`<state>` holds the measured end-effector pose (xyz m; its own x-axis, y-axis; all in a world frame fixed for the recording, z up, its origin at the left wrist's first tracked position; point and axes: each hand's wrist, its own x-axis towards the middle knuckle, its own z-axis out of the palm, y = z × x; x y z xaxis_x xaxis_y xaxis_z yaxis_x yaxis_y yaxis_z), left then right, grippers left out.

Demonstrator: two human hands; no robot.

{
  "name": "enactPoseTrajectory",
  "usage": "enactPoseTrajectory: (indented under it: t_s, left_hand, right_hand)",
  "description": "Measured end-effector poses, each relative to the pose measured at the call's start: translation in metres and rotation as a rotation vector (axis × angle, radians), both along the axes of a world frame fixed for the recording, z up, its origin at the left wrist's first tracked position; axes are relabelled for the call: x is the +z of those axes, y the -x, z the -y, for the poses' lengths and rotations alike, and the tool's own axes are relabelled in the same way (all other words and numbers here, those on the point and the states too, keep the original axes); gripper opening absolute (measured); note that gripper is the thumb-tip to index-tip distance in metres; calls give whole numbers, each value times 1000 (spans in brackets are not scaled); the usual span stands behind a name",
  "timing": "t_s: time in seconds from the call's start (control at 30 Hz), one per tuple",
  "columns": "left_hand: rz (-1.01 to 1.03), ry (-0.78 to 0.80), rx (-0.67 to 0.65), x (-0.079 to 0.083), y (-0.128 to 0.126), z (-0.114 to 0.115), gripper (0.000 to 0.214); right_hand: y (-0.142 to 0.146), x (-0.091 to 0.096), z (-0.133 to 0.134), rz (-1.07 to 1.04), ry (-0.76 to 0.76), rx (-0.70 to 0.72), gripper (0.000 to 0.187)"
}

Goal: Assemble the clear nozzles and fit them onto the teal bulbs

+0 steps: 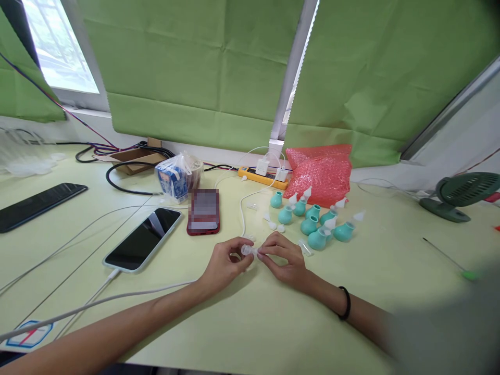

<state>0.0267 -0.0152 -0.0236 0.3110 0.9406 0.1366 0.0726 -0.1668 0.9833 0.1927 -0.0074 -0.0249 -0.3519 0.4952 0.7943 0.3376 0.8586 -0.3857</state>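
Note:
Near the middle of the table, my left hand [224,263] pinches a small clear plastic piece [247,250] between thumb and fingers. My right hand [284,260] meets it from the other side, its fingertips closed on the narrow end of the same piece. Just beyond my hands stand several teal rubber bulbs [309,225], some with clear pointed nozzles [330,223] fitted and some with open tops. Small white caps [280,228] and a clear tube piece [305,248] lie between the bulbs and my right hand.
A red bubble-wrap bag [320,174] and an orange power strip [263,177] sit at the back. Leftward are a red phone [203,212], a charging phone [144,239], a wrapped blue box [174,179] and white cables. A green fan [464,190] and a thin green-handled tool [469,274] are right.

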Motion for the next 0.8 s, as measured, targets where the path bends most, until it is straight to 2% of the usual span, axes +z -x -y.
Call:
enactPoseTrajectory:
  t_s: [0.2,0.43,0.63,0.8]
  left_hand:
    - [-26,-32,15,1,0,1,22]
    - [16,-1,0,5,-1,3,26]
    - [90,9,-28,6,0,1,22]
    - [100,-4,-38,5,1,1,19]
  right_hand:
    - [-1,-2,0,36,-59,-25,26]
    - [-5,-5,2,197,-264,-100,34]
    - [-3,1,3,58,-101,5,33]
    - [-2,4,6,7,47,-23,33]
